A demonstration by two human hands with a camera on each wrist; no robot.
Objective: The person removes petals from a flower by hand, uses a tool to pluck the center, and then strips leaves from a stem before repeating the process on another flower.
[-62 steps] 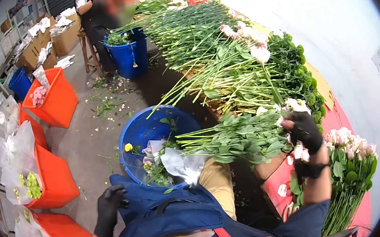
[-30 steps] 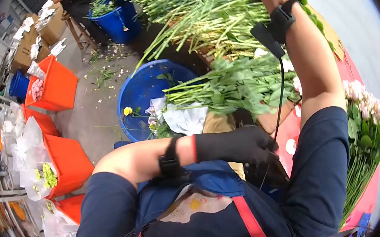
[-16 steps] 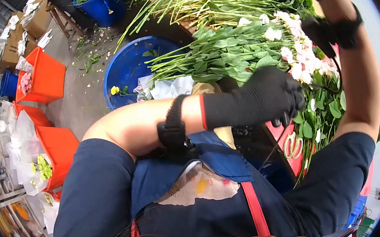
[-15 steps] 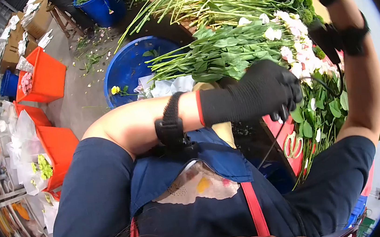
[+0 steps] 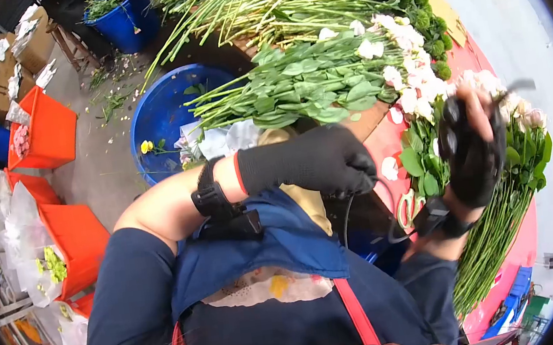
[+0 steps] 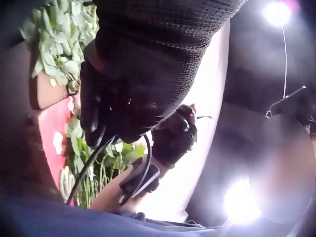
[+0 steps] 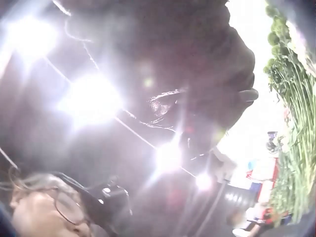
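Note:
My gloved left hand (image 5: 338,164) reaches across the body, fingers curled round a thin black cable (image 6: 88,167). In the left wrist view the cable hangs below the fist on one side and loops towards the right wrist's strapped camera (image 6: 140,178) on the other. My gloved right hand (image 5: 471,147) is raised palm up over the pale pink roses (image 5: 522,110), with bare fingertips showing. From its curled fingers sticks the blurred tip of a thin dark object (image 5: 521,85); its kind I cannot tell. The right wrist view shows mostly dark glove and bright lamps.
Leafy stems with white-pink blooms (image 5: 320,79) lie across the table, greenery beyond. Scissors (image 5: 401,215) lie on the red tabletop (image 5: 382,143) by the right forearm. A blue tub (image 5: 142,126) stands in front; orange bins (image 5: 76,243) line the left. Another person stands at the back.
My right hand came back from over the far stems to beside the roses. My left hand swung from the left side across the body, took hold of the cable, then shifted slightly left and down.

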